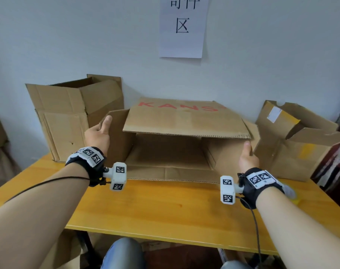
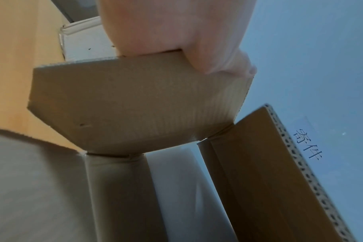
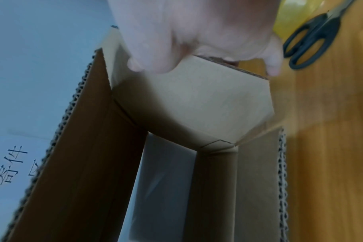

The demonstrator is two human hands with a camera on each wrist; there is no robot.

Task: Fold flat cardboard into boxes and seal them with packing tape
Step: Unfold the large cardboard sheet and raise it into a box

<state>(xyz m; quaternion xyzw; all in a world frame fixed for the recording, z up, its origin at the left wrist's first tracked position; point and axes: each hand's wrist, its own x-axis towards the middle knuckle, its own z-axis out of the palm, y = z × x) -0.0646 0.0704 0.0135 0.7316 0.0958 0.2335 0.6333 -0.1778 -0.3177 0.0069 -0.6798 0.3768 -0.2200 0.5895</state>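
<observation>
A brown cardboard box (image 1: 184, 121) with red letters lies on its side on the yellow table (image 1: 165, 210), its open end facing me. The upper flap sticks out toward me and the lower flap (image 1: 171, 171) lies flat on the table. My left hand (image 1: 99, 133) grips the left side flap (image 1: 116, 136), thumb over its edge. The left wrist view shows that hand (image 2: 176, 32) pinching the flap's (image 2: 135, 101) end. My right hand (image 1: 247, 154) grips the right side flap (image 1: 227, 154); in the right wrist view its fingers (image 3: 197, 32) curl over the flap (image 3: 197, 101).
A tall open box (image 1: 74, 113) stands at the back left and a crumpled open box (image 1: 301, 144) at the right. Black scissors (image 3: 313, 37) lie on the table beside a yellowish object (image 3: 294, 13) near my right wrist. A paper sign (image 1: 182, 26) hangs on the wall.
</observation>
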